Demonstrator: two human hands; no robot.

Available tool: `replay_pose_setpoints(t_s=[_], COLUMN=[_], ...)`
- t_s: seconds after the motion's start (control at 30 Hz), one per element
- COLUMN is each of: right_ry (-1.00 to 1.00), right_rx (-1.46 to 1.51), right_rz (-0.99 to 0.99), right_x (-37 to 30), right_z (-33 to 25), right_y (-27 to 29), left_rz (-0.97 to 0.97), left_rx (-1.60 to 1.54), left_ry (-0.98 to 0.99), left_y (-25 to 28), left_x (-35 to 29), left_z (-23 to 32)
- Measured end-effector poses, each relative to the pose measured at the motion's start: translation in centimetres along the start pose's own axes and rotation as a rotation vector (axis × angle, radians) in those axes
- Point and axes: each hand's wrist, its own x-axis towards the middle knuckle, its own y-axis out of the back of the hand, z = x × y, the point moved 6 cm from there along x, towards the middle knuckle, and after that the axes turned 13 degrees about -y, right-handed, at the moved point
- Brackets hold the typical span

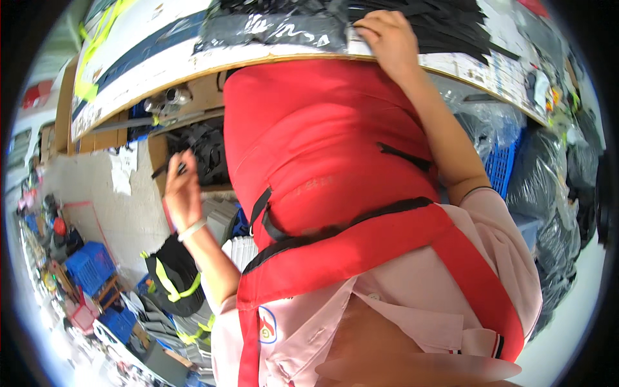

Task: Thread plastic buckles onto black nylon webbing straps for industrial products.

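Observation:
My left hand (183,197) is out at the left, above an open cardboard box (158,155) that holds tangled black straps (205,147). Its fingers are closed on a short dark piece, probably a black strap end; blur hides the detail. My right hand (391,40) lies at the front edge of the white worktable (277,55), fingers bent and pressed down. Beside its fingertips is a pile of flat black straps (445,29). Left of it lies a clear plastic bag of black material (274,29). Whether my right fingers pinch anything is hidden.
Neon-yellow straps (87,87) hang over the table's left end. Below the tabletop at right stand a blue crate (500,161) and dark plastic sacks (538,171). A black bag with yellow trim (174,274) is low at the left, with blue crates (90,267) farther off.

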Motion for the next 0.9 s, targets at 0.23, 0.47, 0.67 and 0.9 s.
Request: replay_pose_setpoints(t_s=[0.23, 0.47, 0.67, 0.9], right_ry=[-0.193, -0.551, -0.721, -0.82], right_rx=[0.764, 1.034, 1.18, 1.302], right_rz=[-0.486, -1.092, -1.202, -1.124], right_x=[-2.7, -7.8, -8.9, -9.1], right_z=[-11.1, -12.7, -13.2, -12.5], right_y=[6.6, -1.8, -4.5, -4.8], left_rz=[-0.284, -0.35, -0.406, -0.463], left_rx=[-0.001, 0.215, 0.384, 0.61], left_ry=[0.156, 0.102, -0.046, -0.185], left_y=[-12.9, -16.5, -17.0, -17.7], left_x=[-2.8, -3.4, -3.9, -4.1], left_z=[-7.3, -7.3, -7.2, -7.6])
